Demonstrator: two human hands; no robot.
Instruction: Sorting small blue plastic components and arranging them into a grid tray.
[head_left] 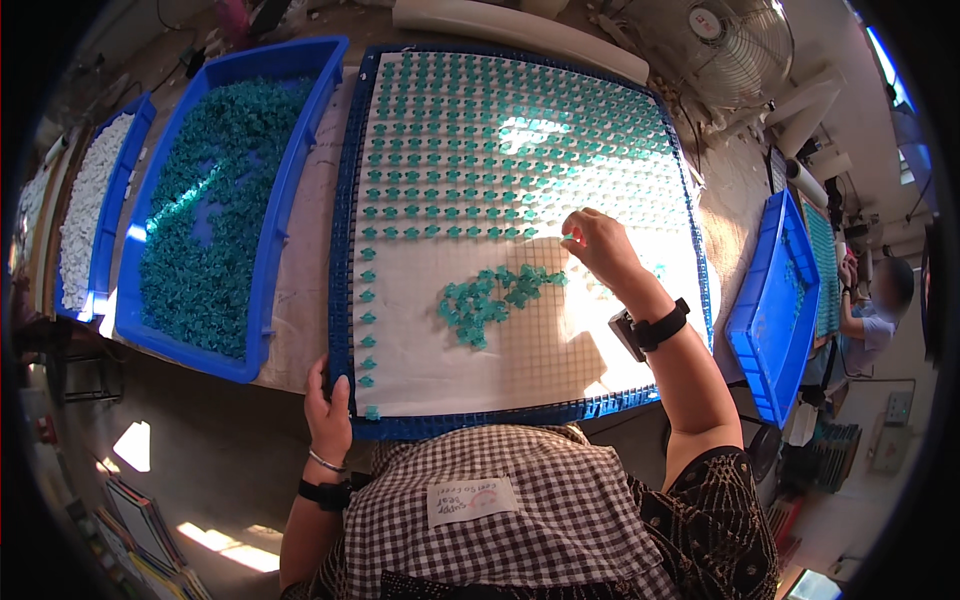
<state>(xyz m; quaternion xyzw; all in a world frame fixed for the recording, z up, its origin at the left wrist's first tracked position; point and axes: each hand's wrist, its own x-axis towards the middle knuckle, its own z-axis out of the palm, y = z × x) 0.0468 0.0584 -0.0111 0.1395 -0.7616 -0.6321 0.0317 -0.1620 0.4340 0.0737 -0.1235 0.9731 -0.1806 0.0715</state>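
In front of me lies a white gridded sheet (400, 320) in a blue-edged frame (342, 290). Rows of small teal flower-like pieces (432, 190) cover its far part, and a single column runs down its left side. A loose heap of the same pieces (475, 305) rests near the middle. My right hand (603, 250) is closed in a pinch at the end of the nearest full row, with a small teal piece (571, 238) at its fingertips. At the near left corner, my left hand (328, 408) grips the frame's edge.
A blue tub (272, 250) of teal pieces stands left, beyond it a blue tray (118, 180) of white pieces. On the right sits another blue tray (770, 320) with a few teal pieces. A fan (730, 45) and white roll (520, 32) are behind. A co-worker (880, 310) sits far right.
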